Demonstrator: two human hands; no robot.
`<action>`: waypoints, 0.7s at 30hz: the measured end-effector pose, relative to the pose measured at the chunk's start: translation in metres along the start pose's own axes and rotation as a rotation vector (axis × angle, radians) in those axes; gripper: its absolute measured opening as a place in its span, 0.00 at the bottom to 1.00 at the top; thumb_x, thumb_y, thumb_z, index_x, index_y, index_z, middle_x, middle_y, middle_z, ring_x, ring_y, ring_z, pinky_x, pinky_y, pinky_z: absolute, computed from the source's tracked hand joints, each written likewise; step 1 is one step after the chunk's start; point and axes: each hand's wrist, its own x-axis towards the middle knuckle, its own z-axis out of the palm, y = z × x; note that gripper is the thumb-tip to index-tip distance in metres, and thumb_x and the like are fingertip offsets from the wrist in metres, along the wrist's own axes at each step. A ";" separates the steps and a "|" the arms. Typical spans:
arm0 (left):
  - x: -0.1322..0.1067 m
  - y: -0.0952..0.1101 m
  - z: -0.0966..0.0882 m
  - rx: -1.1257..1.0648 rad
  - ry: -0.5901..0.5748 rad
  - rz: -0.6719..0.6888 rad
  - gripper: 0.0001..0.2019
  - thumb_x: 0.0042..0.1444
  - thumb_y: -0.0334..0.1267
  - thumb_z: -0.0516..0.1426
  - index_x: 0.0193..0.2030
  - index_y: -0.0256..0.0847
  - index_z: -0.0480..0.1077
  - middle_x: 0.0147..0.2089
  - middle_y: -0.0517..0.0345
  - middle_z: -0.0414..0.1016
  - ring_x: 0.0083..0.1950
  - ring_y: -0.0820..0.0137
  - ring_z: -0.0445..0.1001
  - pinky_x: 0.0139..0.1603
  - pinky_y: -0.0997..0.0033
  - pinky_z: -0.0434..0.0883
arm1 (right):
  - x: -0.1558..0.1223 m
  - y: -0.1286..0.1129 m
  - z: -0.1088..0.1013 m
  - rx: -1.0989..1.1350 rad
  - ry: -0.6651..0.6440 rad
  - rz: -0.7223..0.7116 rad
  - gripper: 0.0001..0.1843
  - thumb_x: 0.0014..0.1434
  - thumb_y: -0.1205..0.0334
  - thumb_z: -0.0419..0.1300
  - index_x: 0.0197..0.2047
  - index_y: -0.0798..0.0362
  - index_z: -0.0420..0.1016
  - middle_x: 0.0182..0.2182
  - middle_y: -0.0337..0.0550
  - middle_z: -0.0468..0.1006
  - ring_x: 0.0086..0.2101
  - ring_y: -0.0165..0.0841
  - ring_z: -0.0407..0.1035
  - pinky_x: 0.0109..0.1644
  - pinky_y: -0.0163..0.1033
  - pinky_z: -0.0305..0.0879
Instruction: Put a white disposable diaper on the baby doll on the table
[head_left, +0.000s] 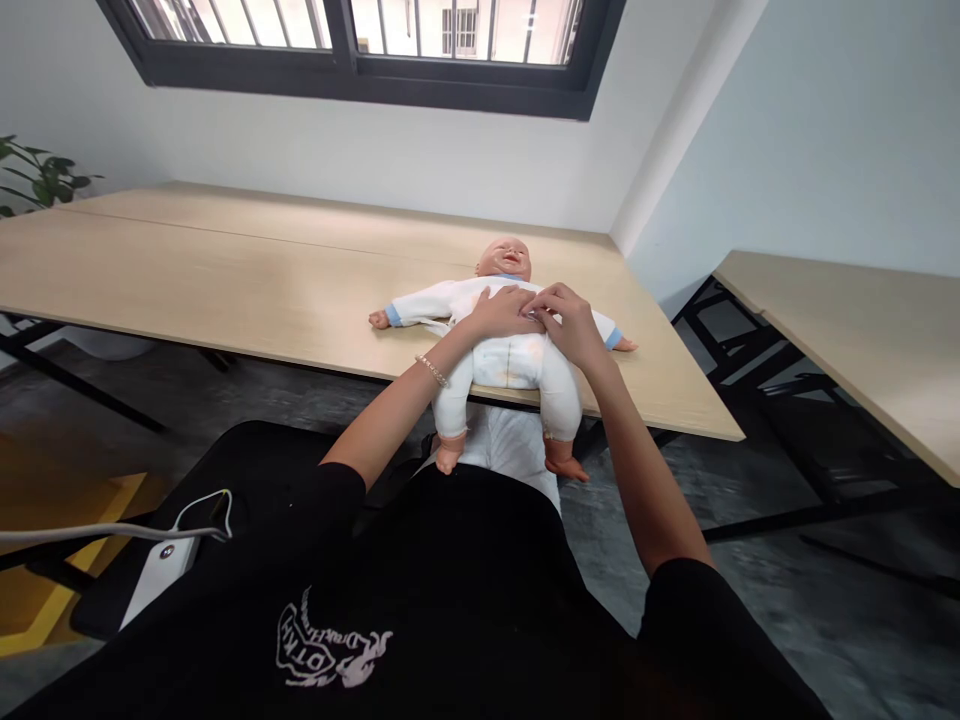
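"White-clad, the doll (504, 360) lies on its back on the bench (285, 285), head at twelve o'clock, legs reaching over the near edge at six. What could go wrong?"

"I'd worry about it slipping off that edge. A tug towards six o'clock could do it, with so much leg past the bench."

"Anything else?"

"The right hand (564, 318) has its fingers bent, tips close together at the doll's front. I can't tell what, if anything, they pinch; a hard pull there could strain the cloth, I'd judge."

"And the left hand (508, 312)?"

"Flat, fingers stretched across the belly, gripping nothing I can see. The right is just beside it, at three o'clock."

"So where's the doll from the hands?"

"Under them, the left touching it. Its head is near, at twelve; its feet are at five and seven."
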 end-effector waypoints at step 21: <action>0.008 -0.016 0.013 -0.141 0.088 -0.064 0.39 0.50 0.44 0.63 0.69 0.45 0.58 0.67 0.47 0.71 0.73 0.52 0.62 0.79 0.38 0.41 | 0.029 -0.002 0.016 0.099 -0.021 0.480 0.05 0.41 0.67 0.61 0.27 0.53 0.72 0.24 0.35 0.74 0.30 0.33 0.70 0.36 0.35 0.61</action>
